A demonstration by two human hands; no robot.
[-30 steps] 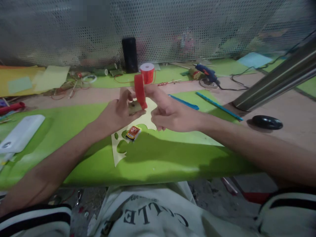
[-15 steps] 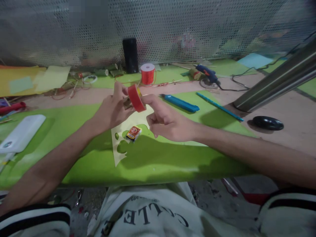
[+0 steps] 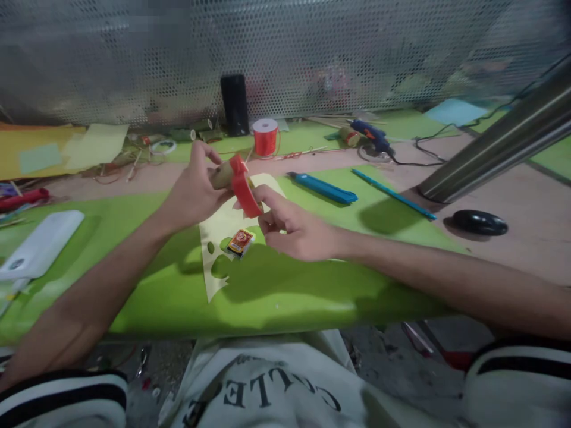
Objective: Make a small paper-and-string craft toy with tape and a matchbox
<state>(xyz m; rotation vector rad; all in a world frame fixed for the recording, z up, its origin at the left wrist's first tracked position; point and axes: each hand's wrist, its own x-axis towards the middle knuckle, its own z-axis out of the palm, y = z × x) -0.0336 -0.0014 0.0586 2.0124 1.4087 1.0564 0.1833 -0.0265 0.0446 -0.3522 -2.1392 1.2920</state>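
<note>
My left hand (image 3: 193, 189) is closed around a short bamboo tube (image 3: 222, 176), held tilted above the table. Red tape wraps the tube's right end. Close against that end is a roll of red tape (image 3: 247, 196), gripped at its right side by my right hand (image 3: 294, 226), index finger at the ring and the other fingers curled. Below the hands lies a cut pale yellow sheet (image 3: 214, 238) with several holes. On it rests a small red and yellow packet (image 3: 240, 242).
A blue utility knife (image 3: 323, 188) and a blue pencil (image 3: 392, 194) lie to the right, near a black mouse-shaped object (image 3: 478, 222) and a slanted metal pole (image 3: 499, 137). Behind stand a red thread spool (image 3: 266, 138), a black phone (image 3: 235, 104) and a glue gun (image 3: 372, 134). A white power bank (image 3: 44, 244) lies left.
The bamboo tube now shows more clearly, its end wrapped in red. The tape roll has shifted slightly down and right, and my right hand has moved slightly lower with its fingers more curled.
</note>
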